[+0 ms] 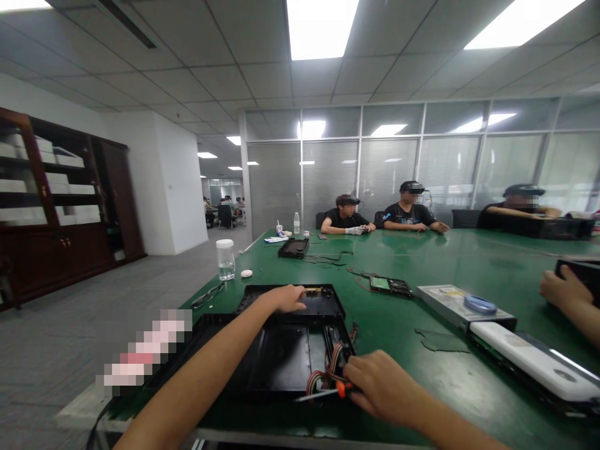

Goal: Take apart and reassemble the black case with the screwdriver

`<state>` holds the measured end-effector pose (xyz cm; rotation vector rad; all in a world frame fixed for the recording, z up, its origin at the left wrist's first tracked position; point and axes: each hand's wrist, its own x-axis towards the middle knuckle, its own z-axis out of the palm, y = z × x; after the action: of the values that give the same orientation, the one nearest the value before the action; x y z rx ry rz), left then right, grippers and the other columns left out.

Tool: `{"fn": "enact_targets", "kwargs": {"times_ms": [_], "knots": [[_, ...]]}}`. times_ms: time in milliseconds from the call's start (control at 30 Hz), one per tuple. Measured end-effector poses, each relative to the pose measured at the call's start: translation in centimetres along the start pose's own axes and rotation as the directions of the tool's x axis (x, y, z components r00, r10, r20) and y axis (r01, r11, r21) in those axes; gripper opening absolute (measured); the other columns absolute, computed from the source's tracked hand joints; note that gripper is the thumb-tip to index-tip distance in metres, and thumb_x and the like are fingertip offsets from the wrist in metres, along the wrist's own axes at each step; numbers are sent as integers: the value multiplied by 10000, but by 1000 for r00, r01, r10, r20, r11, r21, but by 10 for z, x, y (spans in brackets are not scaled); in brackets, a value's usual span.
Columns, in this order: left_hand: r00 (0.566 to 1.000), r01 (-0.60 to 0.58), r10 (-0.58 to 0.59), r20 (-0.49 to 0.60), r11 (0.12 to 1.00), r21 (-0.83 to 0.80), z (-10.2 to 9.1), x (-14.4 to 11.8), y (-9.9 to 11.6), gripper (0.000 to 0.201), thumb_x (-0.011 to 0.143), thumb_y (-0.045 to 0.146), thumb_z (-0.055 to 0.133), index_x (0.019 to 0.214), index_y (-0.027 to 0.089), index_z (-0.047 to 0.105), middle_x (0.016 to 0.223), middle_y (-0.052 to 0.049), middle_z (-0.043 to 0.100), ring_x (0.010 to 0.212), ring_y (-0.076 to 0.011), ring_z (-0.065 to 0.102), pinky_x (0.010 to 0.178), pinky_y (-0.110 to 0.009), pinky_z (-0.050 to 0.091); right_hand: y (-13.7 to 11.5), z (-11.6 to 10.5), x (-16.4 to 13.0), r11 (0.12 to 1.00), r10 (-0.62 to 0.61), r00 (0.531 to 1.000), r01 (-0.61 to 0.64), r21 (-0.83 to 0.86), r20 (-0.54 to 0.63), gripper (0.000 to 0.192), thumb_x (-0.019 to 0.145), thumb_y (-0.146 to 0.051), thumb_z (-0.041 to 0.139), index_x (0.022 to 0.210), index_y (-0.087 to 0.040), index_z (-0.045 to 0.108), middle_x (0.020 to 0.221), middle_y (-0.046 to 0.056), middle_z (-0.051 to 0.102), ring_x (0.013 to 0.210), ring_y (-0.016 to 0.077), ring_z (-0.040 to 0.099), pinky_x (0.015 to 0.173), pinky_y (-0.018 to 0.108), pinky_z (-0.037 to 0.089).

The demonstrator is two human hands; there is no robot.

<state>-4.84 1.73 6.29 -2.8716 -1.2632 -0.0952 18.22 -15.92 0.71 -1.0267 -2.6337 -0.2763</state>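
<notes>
A black metal case point(276, 365) lies opened out in front of me, with its second half point(248, 299) tilted behind it. My left hand point(288, 299) reaches across to this rear half, fingers apart beside a narrow brass-coloured strip point(315, 291). Whether the fingertips touch the strip I cannot tell. At the front right corner of the case, my right hand point(382, 382) is closed around a screwdriver point(340, 390) with an orange and black handle. Its shaft points left across the front edge. Striped wires point(321, 375) bunch up just beside the right fingers.
On the green table point(328, 265) stand a lidded clear jar point(225, 259) and a white oval object point(246, 274). A silver drive unit point(454, 303) bearing a tape roll point(480, 304) and a white device point(534, 359) lie right. Other people sit opposite; a neighbour's hand point(565, 289) shows right.
</notes>
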Motion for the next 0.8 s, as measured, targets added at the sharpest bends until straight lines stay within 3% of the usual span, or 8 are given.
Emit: {"fn": "enact_targets", "kwargs": {"times_ms": [67,200,267,367,500,667,733,800], "knots": [[995,41,-44,85,999,33,2,1,-10,358,712,444,591,927,159,562,853,-46,609,712,-150,553,562,-204,368,-12,6,-18,994,32,999,-32,-100,-2,142,718,-234,551,850,-222,501,787,11,589,621,155,529,528,263,297],[956,65,-60,289,998,-8,19,-1,-28,257,690,358,626,845,154,603,774,-12,610,664,-127,553,539,-186,375,-14,10,-47,995,45,999,-46,-91,-22,160,691,-183,552,822,-244,483,772,8,596,610,171,541,530,281,316],[959,-5,4,283,1000,5,28,-2,-32,182,680,235,630,848,170,607,767,7,610,661,-114,549,555,-180,381,-13,9,-53,997,73,997,-73,-39,-5,172,681,-149,534,813,-246,482,776,7,598,634,173,550,546,279,332],[976,-168,155,156,983,73,28,-3,-33,200,653,155,640,849,182,607,811,4,617,749,-132,555,651,-196,402,-12,9,-50,988,150,989,-150,26,3,180,667,-137,512,811,-243,484,790,11,594,684,175,553,580,270,347],[969,-244,239,55,959,140,-1,-5,-30,228,680,231,645,901,182,620,912,-34,623,868,-175,554,761,-228,397,0,15,-32,981,193,981,-193,35,-5,138,697,-178,512,826,-224,496,807,21,590,727,179,548,615,263,359],[970,-240,240,20,952,188,-48,-31,-9,281,710,270,627,983,209,612,1004,-34,604,937,-188,528,823,-245,367,46,29,9,973,228,974,-228,34,-3,99,769,-262,507,837,-194,532,847,50,598,769,185,554,670,266,389],[959,-282,284,18,940,192,-60,-50,6,266,729,287,613,981,203,610,978,-34,606,919,-186,528,822,-255,363,68,37,27,959,270,963,-267,98,-16,133,764,-278,526,855,-186,555,885,74,604,814,201,557,722,288,402],[939,-343,343,26,926,157,-68,-70,21,246,756,300,591,982,205,600,970,-23,604,907,-174,529,823,-255,357,86,45,44,903,338,939,-308,299,-56,169,726,-279,576,872,-194,579,936,82,608,889,225,545,800,329,400]]}}
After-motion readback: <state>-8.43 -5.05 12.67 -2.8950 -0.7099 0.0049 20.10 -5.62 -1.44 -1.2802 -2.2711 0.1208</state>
